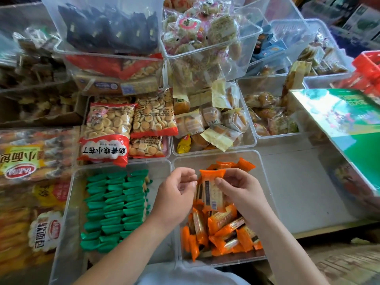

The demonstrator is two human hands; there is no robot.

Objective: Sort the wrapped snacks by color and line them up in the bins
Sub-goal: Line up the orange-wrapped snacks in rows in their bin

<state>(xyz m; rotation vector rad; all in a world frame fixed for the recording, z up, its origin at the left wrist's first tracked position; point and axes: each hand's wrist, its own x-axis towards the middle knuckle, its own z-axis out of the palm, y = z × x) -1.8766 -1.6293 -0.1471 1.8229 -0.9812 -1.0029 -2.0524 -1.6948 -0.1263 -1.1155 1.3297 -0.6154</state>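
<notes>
Orange cracker pack held over its bin, ready for lining up
The right hand (242,194) grasps an orange-wrapped cracker pack (211,192) with thumb and fingers above the clear bin (189,161), where the other orange packs (224,229) lie heaped. The left hand (174,194) curls at the pack's left edge, and it cannot be told whether it pinches. Just left of that bin, green-wrapped snacks (117,206) stand in neat rows. The pack is probably best stood on edge in the bin's bare far-left corner, starting a like row
</notes>
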